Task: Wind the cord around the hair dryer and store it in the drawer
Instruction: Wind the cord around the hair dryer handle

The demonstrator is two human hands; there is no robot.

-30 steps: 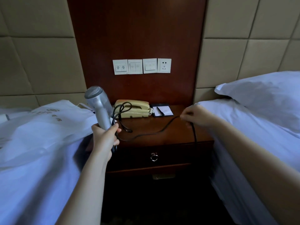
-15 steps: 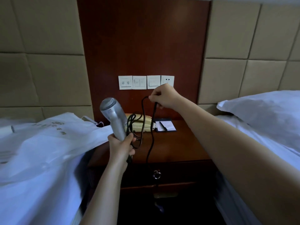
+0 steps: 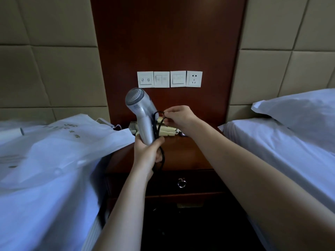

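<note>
Left hand grips the hair dryer head-up by its handle above the tabletop; right hand pinches a loop of black cord in its fingers, just beside the handle. Best, I judge: lay each turn snug on the handle and trap it under the left thumb. Drawer below is closed, needing a free hand for its ring pull; telephone just behind could snag the loop.

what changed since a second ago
The right hand swung from the right edge of the nightstand up and back in, bringing the pinched cord to the hair dryer; the cord no longer trails across the top. The left hand keeps its grip on the handle; the drawer stays shut.
</note>
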